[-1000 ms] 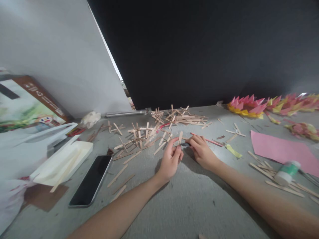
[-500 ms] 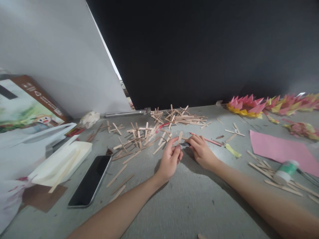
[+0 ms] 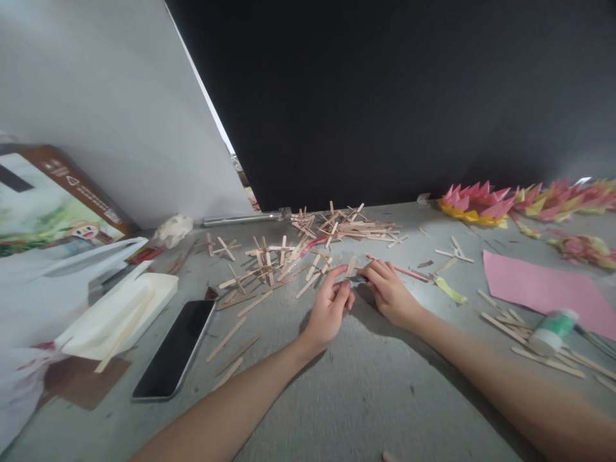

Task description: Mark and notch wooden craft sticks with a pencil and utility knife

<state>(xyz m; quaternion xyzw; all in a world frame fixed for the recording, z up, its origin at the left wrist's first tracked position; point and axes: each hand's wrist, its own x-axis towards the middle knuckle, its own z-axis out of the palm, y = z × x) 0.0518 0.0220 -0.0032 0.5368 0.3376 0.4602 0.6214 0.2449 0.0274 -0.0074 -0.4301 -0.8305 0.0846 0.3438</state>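
Observation:
My left hand [image 3: 330,311] and my right hand [image 3: 389,292] meet at the middle of the grey table [image 3: 346,391]. Both pinch a short wooden craft stick [image 3: 351,267] that stands up between the fingertips, with a small dark piece under it that I cannot make out. Just beyond lie several loose sticks and glued stick crosses [image 3: 269,256], and a bigger heap of sticks [image 3: 349,228] lies near the black backdrop. A red pen [image 3: 402,271] lies just past my right hand.
A black phone [image 3: 174,350] lies at left beside a white tray [image 3: 118,314] and a printed box [image 3: 52,205]. At right are a pink paper sheet [image 3: 543,289], a glue bottle [image 3: 551,330] lying over sticks, and folded pink and yellow paper flowers [image 3: 476,204].
Both hands stay in place. The stick between the fingertips has tilted slightly to the right.

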